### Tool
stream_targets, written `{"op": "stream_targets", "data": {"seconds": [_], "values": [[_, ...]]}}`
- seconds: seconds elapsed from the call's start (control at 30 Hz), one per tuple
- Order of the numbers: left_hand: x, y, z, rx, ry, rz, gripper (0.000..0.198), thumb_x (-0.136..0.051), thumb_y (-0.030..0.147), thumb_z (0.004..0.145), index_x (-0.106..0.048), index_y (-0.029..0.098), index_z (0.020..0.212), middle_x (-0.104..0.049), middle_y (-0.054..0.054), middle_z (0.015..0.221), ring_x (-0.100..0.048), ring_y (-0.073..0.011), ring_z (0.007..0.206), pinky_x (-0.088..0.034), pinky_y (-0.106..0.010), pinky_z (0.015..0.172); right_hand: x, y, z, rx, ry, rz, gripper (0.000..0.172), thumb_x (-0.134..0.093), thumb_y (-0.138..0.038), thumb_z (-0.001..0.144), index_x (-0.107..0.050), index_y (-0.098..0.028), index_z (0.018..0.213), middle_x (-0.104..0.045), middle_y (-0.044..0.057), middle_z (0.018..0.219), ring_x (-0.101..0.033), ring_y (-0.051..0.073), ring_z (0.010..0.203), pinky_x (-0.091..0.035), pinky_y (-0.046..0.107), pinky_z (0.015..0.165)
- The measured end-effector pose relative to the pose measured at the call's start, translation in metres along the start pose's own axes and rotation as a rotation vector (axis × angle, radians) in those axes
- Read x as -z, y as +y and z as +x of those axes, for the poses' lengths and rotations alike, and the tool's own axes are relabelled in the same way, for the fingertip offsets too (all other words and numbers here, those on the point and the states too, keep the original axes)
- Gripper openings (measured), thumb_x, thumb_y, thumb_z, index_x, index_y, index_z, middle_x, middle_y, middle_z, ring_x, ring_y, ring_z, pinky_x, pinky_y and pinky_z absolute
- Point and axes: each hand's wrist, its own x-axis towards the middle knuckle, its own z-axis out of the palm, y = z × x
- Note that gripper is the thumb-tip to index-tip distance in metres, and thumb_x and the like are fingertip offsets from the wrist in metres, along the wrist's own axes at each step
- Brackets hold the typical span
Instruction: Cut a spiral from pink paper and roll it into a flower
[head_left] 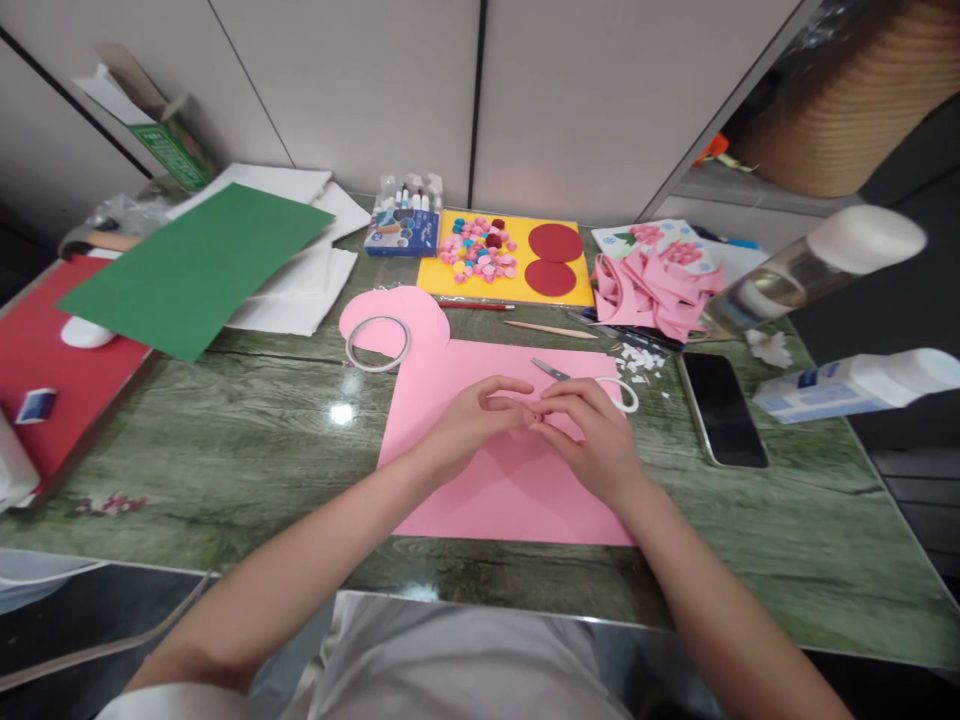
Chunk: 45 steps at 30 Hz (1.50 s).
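Observation:
Fingertips of my left hand [476, 425] and my right hand [600, 440] meet over a pink sheet [465, 505]. Pinched between them is a small pink paper roll [537, 418], mostly hidden by the fingers. Scissors with white handles [628, 395] lie on the sheet just beyond my right hand, blades pointing left. Pink paper circles [420, 315] overlap the sheet's far left corner, and a roll of tape [379, 343] rests on them.
A yellow sheet [517, 292] at the back bears small coloured paper rolls [480, 250] and two red circles [555, 242]. Pink scraps [660, 285], a phone [724, 410] and bottles [855, 385] stand or lie right. Green paper [199, 260] and a red sheet [45, 370] lie left.

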Motion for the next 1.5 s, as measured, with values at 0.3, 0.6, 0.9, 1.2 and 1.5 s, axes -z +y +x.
{"op": "stream_targets", "data": {"seconds": [0.3, 0.6, 0.9, 1.2, 1.5], "values": [[-0.002, 0.003, -0.002, 0.038, -0.009, -0.012, 0.039, -0.072, 0.021, 0.064, -0.056, 0.017, 0.099, -0.067, -0.003, 0.079, -0.062, -0.0118, 0.073, -0.044, -0.028, 0.075, 0.003, -0.004, 0.002, -0.050, -0.041, 0.071, 0.008, -0.065, -0.021, 0.077, -0.059, -0.023, 0.082, -0.057, 0.002, 0.087, -0.056, 0.017, 0.085, -0.051, 0.038, 0.078], [0.008, 0.013, 0.000, 0.067, -0.125, 0.125, 0.041, -0.073, 0.019, 0.063, -0.057, 0.017, 0.100, -0.068, -0.004, 0.079, -0.063, -0.0122, 0.070, -0.046, -0.028, 0.072, 0.007, -0.002, 0.002, -0.051, -0.196, 0.209, 0.021, -0.060, -0.019, 0.081, -0.064, -0.025, 0.101, -0.059, 0.004, 0.097, -0.058, 0.016, 0.092, -0.052, 0.035, 0.078], [-0.001, -0.001, 0.000, -0.025, 0.003, 0.017, 0.036, -0.072, 0.021, 0.065, -0.057, 0.017, 0.098, -0.066, -0.002, 0.080, -0.061, -0.0117, 0.077, -0.044, -0.028, 0.076, 0.003, -0.001, 0.001, -0.120, -0.014, 0.139, 0.015, -0.064, -0.016, 0.077, -0.065, -0.024, 0.089, -0.060, 0.002, 0.090, -0.058, 0.017, 0.087, -0.050, 0.035, 0.077], [-0.012, -0.010, -0.001, -0.038, -0.018, -0.140, 0.034, -0.073, 0.015, 0.062, -0.058, 0.016, 0.093, -0.066, 0.000, 0.078, -0.060, -0.0110, 0.077, -0.043, -0.027, 0.077, 0.001, -0.006, 0.003, -0.157, 0.011, 0.197, 0.014, -0.068, -0.014, 0.071, -0.057, -0.021, 0.074, -0.058, 0.000, 0.080, -0.056, 0.016, 0.080, -0.048, 0.034, 0.070], [-0.005, -0.002, -0.003, -0.019, 0.041, -0.095, 0.040, -0.075, 0.016, 0.060, -0.057, 0.017, 0.096, -0.066, -0.002, 0.081, -0.061, -0.0115, 0.076, -0.042, -0.028, 0.078, 0.006, -0.007, 0.003, -0.056, 0.046, 0.118, 0.016, -0.067, -0.017, 0.074, -0.065, -0.023, 0.088, -0.060, 0.003, 0.087, -0.058, 0.016, 0.082, -0.050, 0.035, 0.073]]}}
